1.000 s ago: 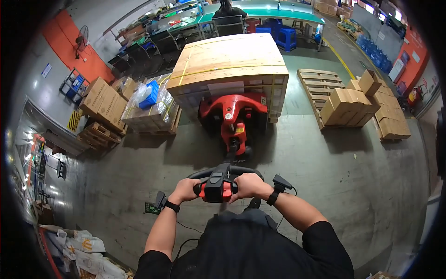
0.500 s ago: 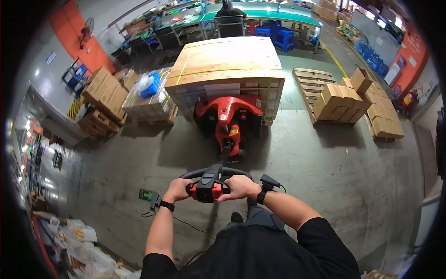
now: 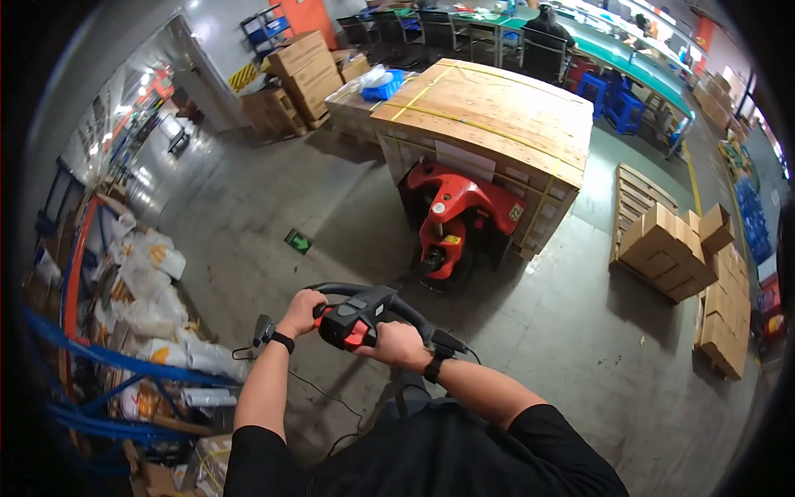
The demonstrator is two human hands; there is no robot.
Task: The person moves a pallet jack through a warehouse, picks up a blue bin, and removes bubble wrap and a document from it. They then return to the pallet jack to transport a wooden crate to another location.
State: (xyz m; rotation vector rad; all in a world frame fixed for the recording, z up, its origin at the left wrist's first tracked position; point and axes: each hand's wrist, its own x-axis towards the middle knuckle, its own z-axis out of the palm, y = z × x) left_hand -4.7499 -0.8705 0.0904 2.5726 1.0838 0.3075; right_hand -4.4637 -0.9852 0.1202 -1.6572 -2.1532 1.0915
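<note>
My left hand (image 3: 301, 314) is closed round the left grip of a black and red pallet jack handle (image 3: 377, 300). On the other grip, my right hand (image 3: 396, 344) is closed too, its thumb near the red part. Beyond the handle sits the red body of the pallet jack (image 3: 472, 195). A large wooden crate (image 3: 497, 108) with yellow straps stands directly behind that body; the forks are hidden from view. Each wrist wears a black band with a small device and a cable.
At left, blue and orange racking (image 3: 124, 348) holds plastic-wrapped bags. Cartons (image 3: 306, 70) and a strapped load with a blue bin (image 3: 383, 85) stand far left. To the right are a pallet (image 3: 629, 190) and stacked boxes (image 3: 669, 248). A person (image 3: 546, 31) sits by a green table.
My view has turned left, so the crate and jack appear further right and slanted. The handle now angles to the left of the jack body. Both hands keep hold of it.
</note>
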